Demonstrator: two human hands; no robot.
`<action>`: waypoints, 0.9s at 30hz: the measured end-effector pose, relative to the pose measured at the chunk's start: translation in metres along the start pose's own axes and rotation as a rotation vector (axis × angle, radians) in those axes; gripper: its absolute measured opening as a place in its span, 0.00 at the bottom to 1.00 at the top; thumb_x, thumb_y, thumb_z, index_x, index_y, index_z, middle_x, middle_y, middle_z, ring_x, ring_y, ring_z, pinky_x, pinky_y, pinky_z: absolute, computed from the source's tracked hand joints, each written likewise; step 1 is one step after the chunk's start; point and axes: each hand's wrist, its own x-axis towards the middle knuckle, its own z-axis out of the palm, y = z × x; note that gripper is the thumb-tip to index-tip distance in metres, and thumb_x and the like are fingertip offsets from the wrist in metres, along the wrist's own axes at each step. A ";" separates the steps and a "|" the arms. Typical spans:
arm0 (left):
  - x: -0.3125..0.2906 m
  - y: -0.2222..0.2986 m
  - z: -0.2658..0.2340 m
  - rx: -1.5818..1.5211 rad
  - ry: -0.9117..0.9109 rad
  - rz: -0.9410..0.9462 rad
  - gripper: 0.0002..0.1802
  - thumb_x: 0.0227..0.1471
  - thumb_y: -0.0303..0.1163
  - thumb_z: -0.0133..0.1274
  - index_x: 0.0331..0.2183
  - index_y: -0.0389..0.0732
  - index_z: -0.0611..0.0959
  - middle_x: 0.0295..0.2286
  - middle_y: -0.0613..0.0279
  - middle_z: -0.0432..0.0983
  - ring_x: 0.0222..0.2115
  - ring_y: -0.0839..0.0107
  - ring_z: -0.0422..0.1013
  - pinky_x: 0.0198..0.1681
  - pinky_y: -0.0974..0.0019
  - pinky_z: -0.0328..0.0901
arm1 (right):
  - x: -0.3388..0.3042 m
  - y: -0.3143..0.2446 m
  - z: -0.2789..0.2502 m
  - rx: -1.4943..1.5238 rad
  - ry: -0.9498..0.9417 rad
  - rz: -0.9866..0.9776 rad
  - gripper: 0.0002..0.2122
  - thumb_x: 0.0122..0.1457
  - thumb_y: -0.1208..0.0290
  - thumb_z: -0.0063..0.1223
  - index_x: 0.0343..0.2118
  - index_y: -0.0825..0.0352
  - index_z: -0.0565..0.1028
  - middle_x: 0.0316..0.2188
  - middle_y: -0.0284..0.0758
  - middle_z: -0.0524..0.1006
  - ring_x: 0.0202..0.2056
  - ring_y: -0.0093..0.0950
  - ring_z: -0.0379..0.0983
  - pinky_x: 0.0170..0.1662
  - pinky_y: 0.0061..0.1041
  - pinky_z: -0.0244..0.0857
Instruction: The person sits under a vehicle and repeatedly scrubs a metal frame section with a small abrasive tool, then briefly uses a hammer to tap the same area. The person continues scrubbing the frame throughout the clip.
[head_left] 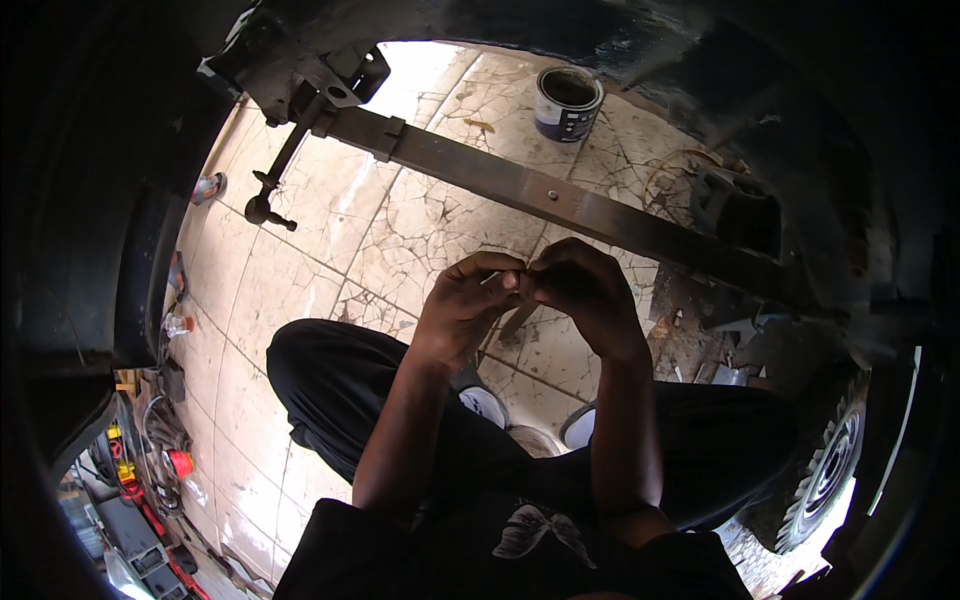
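Observation:
My left hand [462, 308] and my right hand [592, 298] meet in front of me, thumbs and fingertips pinched together. Between the fingertips is something small and dark, too small to name. Just beyond them a long brown metal bar [480, 180] crosses at a slant, with a bolt head [552, 195] on its face. From the bar's far left end a dark rod with a ball joint [262, 208] hangs over the tiles. My hands look apart from the bar.
A paint can [568, 103], open at the top, stands on the cracked tile floor [330, 270] beyond the bar. Dark vehicle bodywork [90, 200] surrounds me. Tools and a grey toolbox [130, 535] lie lower left. A toothed metal wheel [828, 465] stands lower right.

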 end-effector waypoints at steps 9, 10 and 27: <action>0.006 -0.012 -0.003 0.084 0.146 0.037 0.14 0.64 0.25 0.59 0.49 0.28 0.84 0.45 0.47 0.84 0.48 0.59 0.79 0.60 0.52 0.69 | 0.003 -0.002 0.003 -0.226 0.200 0.118 0.13 0.59 0.82 0.68 0.46 0.72 0.79 0.38 0.40 0.85 0.42 0.28 0.84 0.49 0.27 0.78; 0.006 -0.012 -0.003 0.095 0.141 0.049 0.14 0.64 0.24 0.59 0.49 0.28 0.84 0.45 0.47 0.84 0.48 0.59 0.79 0.60 0.53 0.69 | 0.003 -0.001 0.003 -0.216 0.189 0.116 0.13 0.59 0.82 0.68 0.46 0.73 0.79 0.38 0.40 0.85 0.42 0.28 0.84 0.50 0.27 0.78; 0.009 -0.016 0.013 0.299 0.212 0.201 0.12 0.57 0.16 0.63 0.44 0.28 0.86 0.39 0.52 0.85 0.40 0.67 0.81 0.47 0.64 0.75 | 0.000 0.004 -0.003 -0.507 0.172 -0.008 0.10 0.60 0.85 0.64 0.45 0.72 0.81 0.39 0.40 0.86 0.41 0.26 0.84 0.49 0.24 0.78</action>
